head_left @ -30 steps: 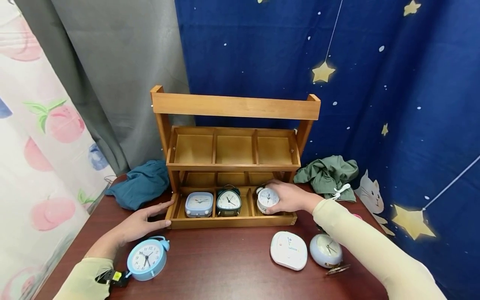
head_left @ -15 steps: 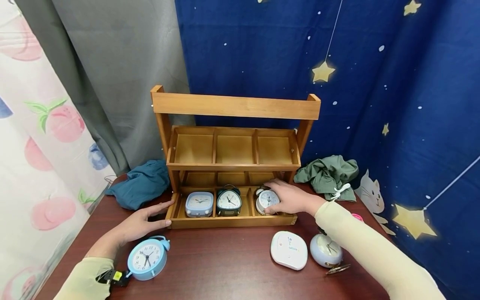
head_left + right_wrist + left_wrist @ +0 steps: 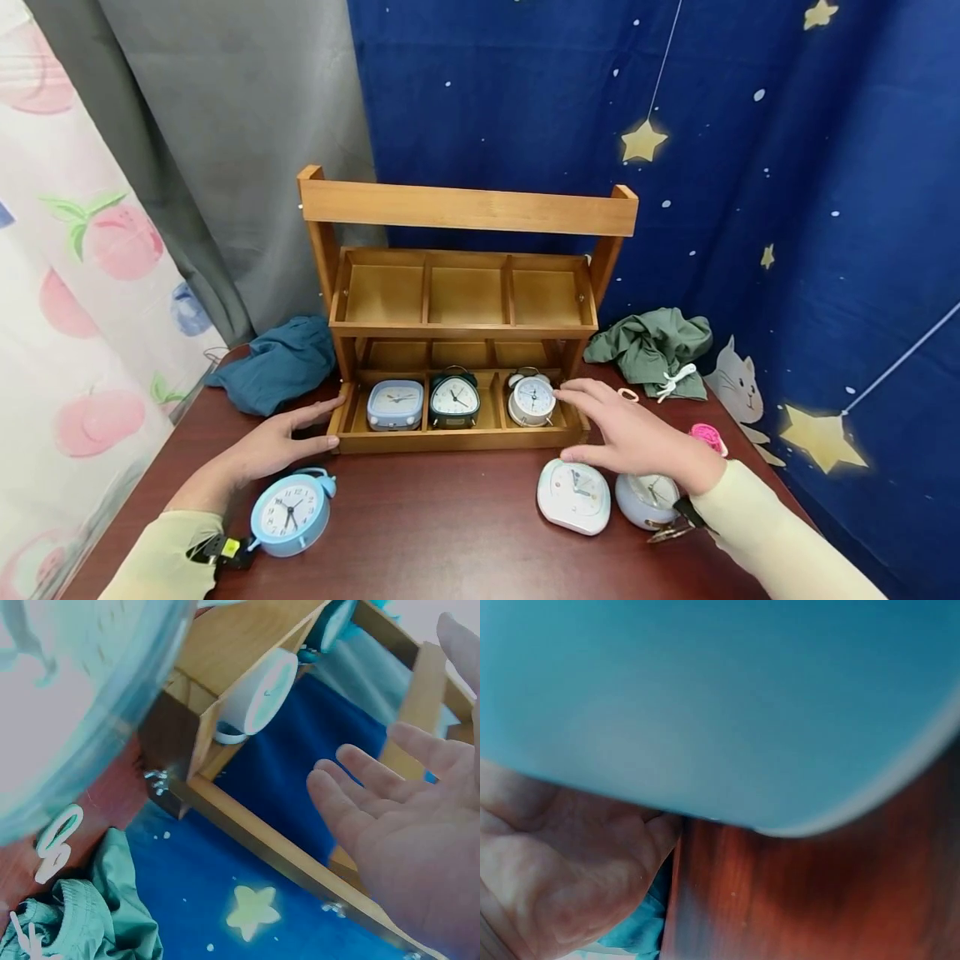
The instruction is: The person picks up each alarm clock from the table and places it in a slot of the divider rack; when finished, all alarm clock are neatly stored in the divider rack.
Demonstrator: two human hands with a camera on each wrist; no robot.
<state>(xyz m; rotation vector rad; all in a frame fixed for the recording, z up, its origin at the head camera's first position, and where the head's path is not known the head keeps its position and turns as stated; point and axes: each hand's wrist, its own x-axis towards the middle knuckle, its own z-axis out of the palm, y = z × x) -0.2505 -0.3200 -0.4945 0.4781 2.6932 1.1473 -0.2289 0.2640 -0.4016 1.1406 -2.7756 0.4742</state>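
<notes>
Right hand (image 3: 637,435) hovers with fingers spread and holding nothing just beside the white twin-bell alarm clock (image 3: 531,400) standing in the wooden rack's (image 3: 465,208) lower right compartment; left hand (image 3: 262,450) rests flat, fingers straight, against the rack's left end.

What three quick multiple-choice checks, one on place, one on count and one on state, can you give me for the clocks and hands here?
1. Where does the white twin-bell clock stand?
A. lower tray, right compartment
B. upper tray, middle compartment
C. on the table by the blue clock

2. How many clocks are in the lower tray?
A. one
B. three
C. five

3. How is the right hand?
A. gripping the twin-bell clock
B. closed in a fist on the table
C. open, fingers straight, holding nothing

Answers:
1 A, it sits right of the black clock in the bottom row.
2 B, the square clock, black and twin-bell ones fill it.
3 C, the right wrist view shows spread fingers clear of the clock.
</notes>
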